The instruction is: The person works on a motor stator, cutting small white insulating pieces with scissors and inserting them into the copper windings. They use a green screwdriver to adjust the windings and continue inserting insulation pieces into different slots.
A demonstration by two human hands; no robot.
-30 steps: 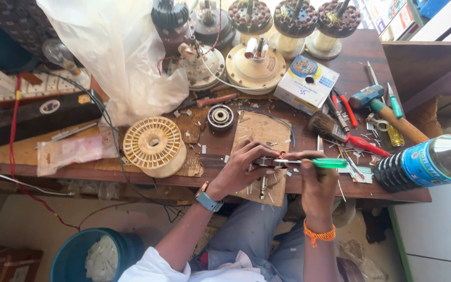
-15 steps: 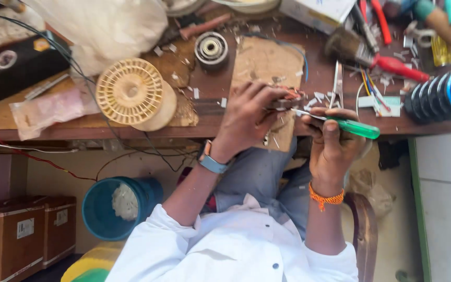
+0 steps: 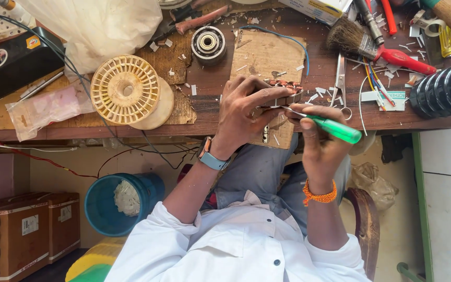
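- left hand (image 3: 246, 112) is clamping a small copper-wound stator (image 3: 283, 91), fingers curled over it, right at the workbench (image 3: 204, 112) front edge
- right hand (image 3: 317, 141) is gripping a green-handled screwdriver (image 3: 335, 129), tip touching the stator's underside
- cardboard sheet (image 3: 267, 55) is lying on the workbench, just behind the stator

I see a bright green handle on the screwdriver (image 3: 335, 129), frame centre-right. Copper-red windings on the small coil piece (image 3: 283, 91) — centre. Cream ribbed spool (image 3: 125, 90), upper left. Brown cardboard sheet (image 3: 267, 57), upper centre. Red-handled brush (image 3: 377, 49), upper right. Orange beaded bracelet (image 3: 319, 197), teal-blue watch strap (image 3: 212, 159) — mid-frame. Blue bucket (image 3: 103, 206), lower left. White shirt (image 3: 225, 250), bottom.
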